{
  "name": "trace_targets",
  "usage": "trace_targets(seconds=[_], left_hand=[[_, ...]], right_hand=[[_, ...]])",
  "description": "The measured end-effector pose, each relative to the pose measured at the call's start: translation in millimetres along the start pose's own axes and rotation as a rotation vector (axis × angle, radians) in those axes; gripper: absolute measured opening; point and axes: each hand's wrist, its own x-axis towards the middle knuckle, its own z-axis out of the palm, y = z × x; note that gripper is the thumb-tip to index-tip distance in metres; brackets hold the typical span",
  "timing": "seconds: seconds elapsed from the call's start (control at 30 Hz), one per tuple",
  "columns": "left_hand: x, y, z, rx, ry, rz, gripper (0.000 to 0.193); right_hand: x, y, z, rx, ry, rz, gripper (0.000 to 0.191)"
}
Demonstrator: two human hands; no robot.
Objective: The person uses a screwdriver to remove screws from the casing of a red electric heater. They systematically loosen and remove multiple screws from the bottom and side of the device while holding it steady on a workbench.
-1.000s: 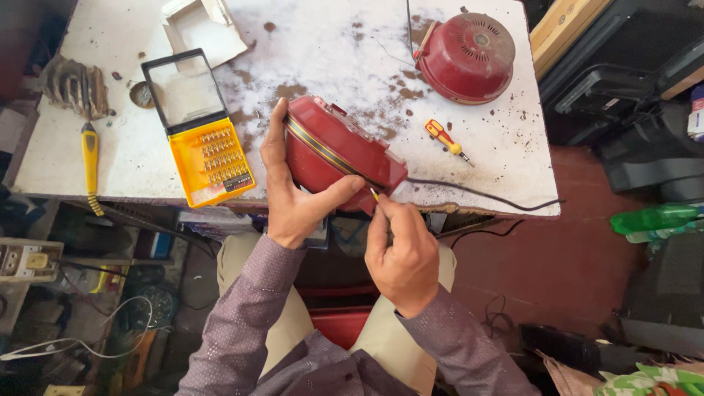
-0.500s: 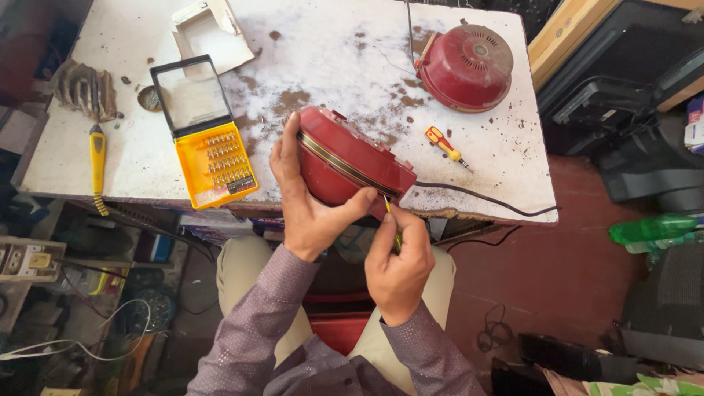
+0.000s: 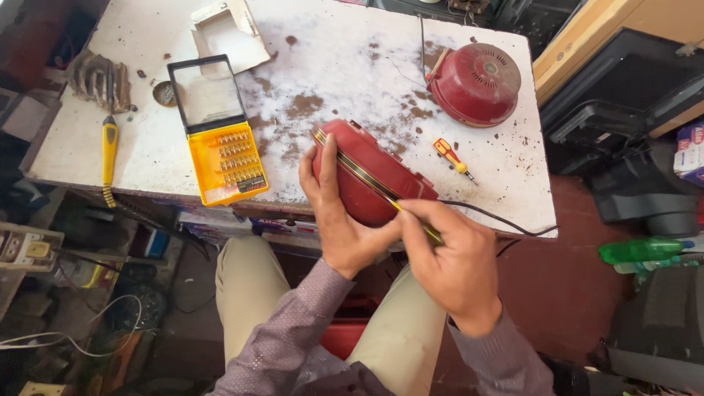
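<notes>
Two hands work on one red appliance housing, which is tipped on its edge at the near rim of the white, rust-stained counter; the left hand clasps it from the near side, fingers spread up over its curved wall to steady it; the right hand has its fingers pinching a slim yellow-handled screwdriver, whose tip meets the gold trim band running round the housing's seam. A black cord leaves the housing toward the right edge of the counter.

Judging by the grip, the step in hand is working at the seam or at a fastener there, though the exact contact point is hidden by the thumb; the next move would call for the left hand's firm hold while the tool turns or levers, since the housing balances on its rim and could roll.

Further back lie a second red domed part, a small red-and-yellow screwdriver, an open yellow bit case and a yellow-handled tool.
</notes>
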Motion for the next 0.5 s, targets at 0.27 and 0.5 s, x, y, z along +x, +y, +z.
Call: trace_targets(seconds=[0.27, 0.5], left_hand=[[-5, 0, 10, -0.012, 0.043, -0.004, 0.121], [-2, 0, 9, 0.005, 0.043, -0.006, 0.125]], right_hand=[[14, -14, 13, -0.087, -0.035, -0.044, 0.012], [22, -19, 11, -0.131, -0.095, -0.025, 0.012]])
